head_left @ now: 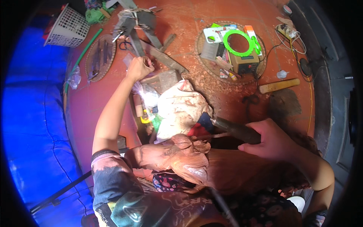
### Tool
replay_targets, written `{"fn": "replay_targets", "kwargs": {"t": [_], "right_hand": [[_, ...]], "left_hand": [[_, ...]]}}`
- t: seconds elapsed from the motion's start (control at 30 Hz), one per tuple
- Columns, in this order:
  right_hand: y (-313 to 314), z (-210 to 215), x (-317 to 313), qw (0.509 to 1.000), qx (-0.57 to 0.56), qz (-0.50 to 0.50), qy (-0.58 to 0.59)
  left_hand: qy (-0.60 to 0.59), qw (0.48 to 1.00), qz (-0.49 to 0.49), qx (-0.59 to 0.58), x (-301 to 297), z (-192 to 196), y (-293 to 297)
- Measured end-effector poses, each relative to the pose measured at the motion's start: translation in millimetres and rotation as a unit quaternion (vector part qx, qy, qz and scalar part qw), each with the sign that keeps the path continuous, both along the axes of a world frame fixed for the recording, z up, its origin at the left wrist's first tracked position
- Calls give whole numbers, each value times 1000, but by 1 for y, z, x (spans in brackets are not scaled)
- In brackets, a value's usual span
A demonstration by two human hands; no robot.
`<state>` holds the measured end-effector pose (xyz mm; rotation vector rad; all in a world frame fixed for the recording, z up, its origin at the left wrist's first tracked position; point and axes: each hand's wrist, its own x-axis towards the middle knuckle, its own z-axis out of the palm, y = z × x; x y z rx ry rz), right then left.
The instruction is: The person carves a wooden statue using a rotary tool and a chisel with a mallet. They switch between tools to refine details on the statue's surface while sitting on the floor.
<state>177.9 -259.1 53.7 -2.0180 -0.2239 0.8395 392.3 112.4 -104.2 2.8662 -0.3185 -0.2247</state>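
A large reddish-brown wood carving (227, 166) with rounded, carved forms lies across my lap. My right hand (274, 138) is wrapped round a dark cylindrical tool handpiece (238, 129), its metal tip pointing left above the carving. Stretched far forward, my left hand (140, 69) has its fingers curled in; whatever they may hold is hidden. It is nearest to the pieces of wood and a clear plastic bag (149, 94). Between my arms lies a dust-stained white cloth (183, 106), just beyond the carving.
A round tray (202, 62) holds a bright green ring (224, 39) and a control box (244, 66). Farther left are a wooden stand (138, 22), a second round tray (109, 45) and a white basket (70, 28). A wooden rod (280, 86) and cables lie right; shavings litter the floor.
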Motion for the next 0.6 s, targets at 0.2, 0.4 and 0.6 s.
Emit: {"fn": "replay_targets", "kwargs": {"t": [0.2, 0.4, 0.6], "right_hand": [[5, 4, -5, 999, -4, 33, 9], [12, 10, -10, 997, -23, 72, -27], [14, 6, -16, 995, 17, 68, -66]], "left_hand": [[-97, 963, 24, -252, -52, 85, -1], [-194, 897, 25, -395, -64, 139, 0], [-509, 856, -26, -89, -34, 174, -19]]}}
